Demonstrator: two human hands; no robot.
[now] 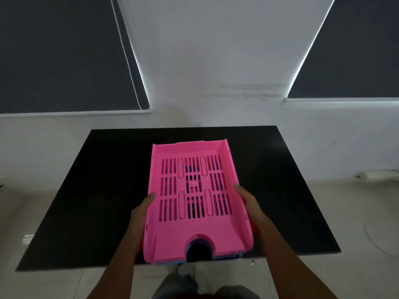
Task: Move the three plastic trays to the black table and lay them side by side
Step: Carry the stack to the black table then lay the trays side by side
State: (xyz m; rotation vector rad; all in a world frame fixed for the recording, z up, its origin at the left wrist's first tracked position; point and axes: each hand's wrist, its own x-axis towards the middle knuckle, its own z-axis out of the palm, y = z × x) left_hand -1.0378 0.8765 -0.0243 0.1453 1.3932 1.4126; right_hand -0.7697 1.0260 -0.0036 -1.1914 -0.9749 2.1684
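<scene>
A pink slotted plastic tray tops a nested stack over the middle of the black table. Under its near edge a blue tray peeks out; anything further below is hidden. My left hand grips the stack's left side and my right hand grips its right side, thumbs on the rim. Whether the stack rests on the table or hangs just above it I cannot tell.
The table stands against a white wall with two dark roller blinds, a bead chain beside the left one. Pale tiled floor surrounds the table. My legs show below the near edge.
</scene>
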